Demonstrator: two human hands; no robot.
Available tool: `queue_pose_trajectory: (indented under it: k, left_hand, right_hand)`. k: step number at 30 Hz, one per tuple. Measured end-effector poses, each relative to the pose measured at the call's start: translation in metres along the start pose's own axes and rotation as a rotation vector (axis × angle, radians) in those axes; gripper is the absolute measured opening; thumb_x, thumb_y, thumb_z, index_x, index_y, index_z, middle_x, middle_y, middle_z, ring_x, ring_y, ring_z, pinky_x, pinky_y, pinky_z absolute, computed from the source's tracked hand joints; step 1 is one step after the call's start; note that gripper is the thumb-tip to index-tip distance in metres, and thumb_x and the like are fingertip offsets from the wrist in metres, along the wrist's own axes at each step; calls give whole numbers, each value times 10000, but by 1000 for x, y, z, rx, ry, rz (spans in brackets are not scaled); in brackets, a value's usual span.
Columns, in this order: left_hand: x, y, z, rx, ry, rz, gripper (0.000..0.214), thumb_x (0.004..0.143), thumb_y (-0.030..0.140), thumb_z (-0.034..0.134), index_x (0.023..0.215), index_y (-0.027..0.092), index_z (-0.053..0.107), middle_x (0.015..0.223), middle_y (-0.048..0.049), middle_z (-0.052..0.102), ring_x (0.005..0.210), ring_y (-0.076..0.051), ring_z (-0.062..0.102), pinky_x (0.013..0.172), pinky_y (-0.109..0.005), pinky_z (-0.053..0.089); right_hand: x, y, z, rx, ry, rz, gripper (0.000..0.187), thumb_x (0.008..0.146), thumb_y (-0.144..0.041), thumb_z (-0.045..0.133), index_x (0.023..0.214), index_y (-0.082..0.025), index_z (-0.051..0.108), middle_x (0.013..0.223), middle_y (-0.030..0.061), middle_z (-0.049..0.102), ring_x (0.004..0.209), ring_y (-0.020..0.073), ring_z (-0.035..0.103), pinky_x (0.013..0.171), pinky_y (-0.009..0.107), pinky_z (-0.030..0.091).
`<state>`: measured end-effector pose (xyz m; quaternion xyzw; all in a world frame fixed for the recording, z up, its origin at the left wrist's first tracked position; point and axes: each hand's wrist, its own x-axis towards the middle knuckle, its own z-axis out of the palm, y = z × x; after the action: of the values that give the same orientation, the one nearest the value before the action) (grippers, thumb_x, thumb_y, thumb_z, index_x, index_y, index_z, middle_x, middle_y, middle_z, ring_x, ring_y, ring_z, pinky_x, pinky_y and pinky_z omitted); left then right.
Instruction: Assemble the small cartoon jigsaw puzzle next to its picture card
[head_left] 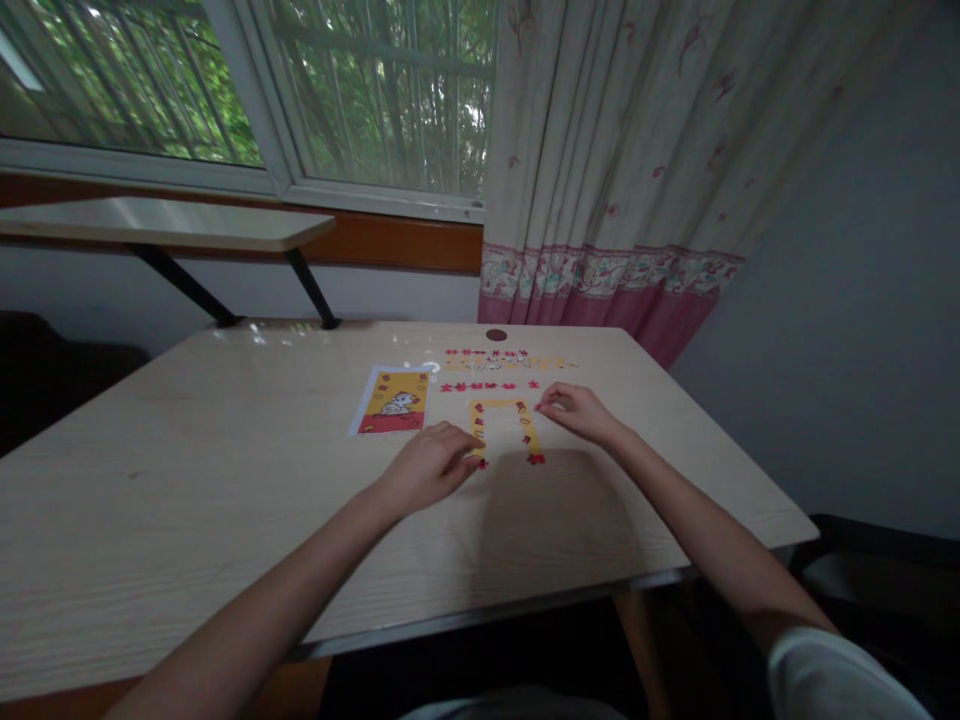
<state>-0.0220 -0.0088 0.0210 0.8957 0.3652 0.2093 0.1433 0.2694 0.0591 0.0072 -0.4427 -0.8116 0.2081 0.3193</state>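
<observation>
A partly joined jigsaw puzzle (496,404) lies on the table as a frame with a yellow top edge, two yellow sides and red lower corners. My left hand (431,467) rests at its lower left side, thumb and fingers apart, the fingertips touching or just over the border pieces. Beyond the upper right corner, my right hand (579,411) pinches a small red puzzle piece (539,407). Loose red puzzle pieces (487,387) lie in a row behind the frame. To the left is a picture sheet (394,402) with a white animal on yellow and red.
Farther back on the wooden table (225,480) are more rows of loose yellow, white and red pieces (517,363). A round dark disc (496,335) sits near the back edge. A raised shelf (165,222) on black supports stands at the left rear, and a curtain (600,180) hangs behind.
</observation>
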Motion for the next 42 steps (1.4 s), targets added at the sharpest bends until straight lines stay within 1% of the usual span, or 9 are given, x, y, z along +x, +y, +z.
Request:
queue_pose_trajectory:
  k: [3,7,11,17,21,27,35,38,42]
  left_hand:
    - [5,8,7,-239,89,-113,216,861,307,494,934,198,666,922,-57,693,855,-196,609,782,-341,480]
    - [11,11,20,-477,189,-323,193,789,312,556,829,173,683,781,-40,694,662,-146,594,606,-266,467]
    - [16,7,26,-553,277,-430,243,745,362,592,798,143,684,637,-24,643,538,-114,527,496,-230,398]
    - [17,6,26,-646,297,-444,244,740,369,599,771,138,669,662,-41,661,563,-129,563,515,-246,432]
    - [17,3,21,-708,295,-443,192,728,327,577,717,149,649,668,-44,670,596,-143,590,558,-262,457]
    - [17,0,10,-700,329,-440,146,696,283,566,652,165,640,679,-38,674,639,-155,600,632,-288,479]
    - [14,5,11,-739,228,-424,225,718,368,582,685,153,638,647,-43,649,580,-138,552,562,-265,415]
    - [7,0,5,-600,171,-354,247,770,378,550,742,153,646,682,-47,653,604,-143,550,563,-263,409]
    - [-4,-14,-6,-161,123,-114,150,806,265,536,789,168,649,783,-51,648,763,-181,568,740,-327,441]
  right_hand:
    - [-2,-33,24,184,91,2,283,782,-379,623,999,-198,648,832,36,700,805,165,649,809,327,495]
    - [-7,-62,52,384,77,90,261,763,-399,633,940,-209,669,906,49,714,812,162,668,761,314,530]
    - [-11,-72,62,486,49,181,216,733,-366,662,875,-205,647,850,26,710,731,141,673,660,266,534]
    - [-13,-74,64,610,23,206,285,693,-407,700,875,-206,612,857,31,705,717,148,676,574,239,517]
    - [-15,-75,60,466,22,134,299,745,-433,662,955,-225,625,841,25,713,760,163,678,630,270,525]
    - [-16,-74,54,-8,219,-143,266,825,-463,585,956,-251,679,933,52,717,872,199,645,840,370,462]
    - [-19,-77,55,-262,125,-218,302,862,-496,533,960,-260,694,884,40,711,859,197,613,827,358,390]
    - [-22,-79,54,-283,78,-224,247,854,-452,562,944,-263,694,891,21,710,877,193,603,834,359,366]
    - [-27,-80,57,-242,-68,-235,124,809,-351,629,867,-264,694,878,-12,706,880,177,593,831,342,349]
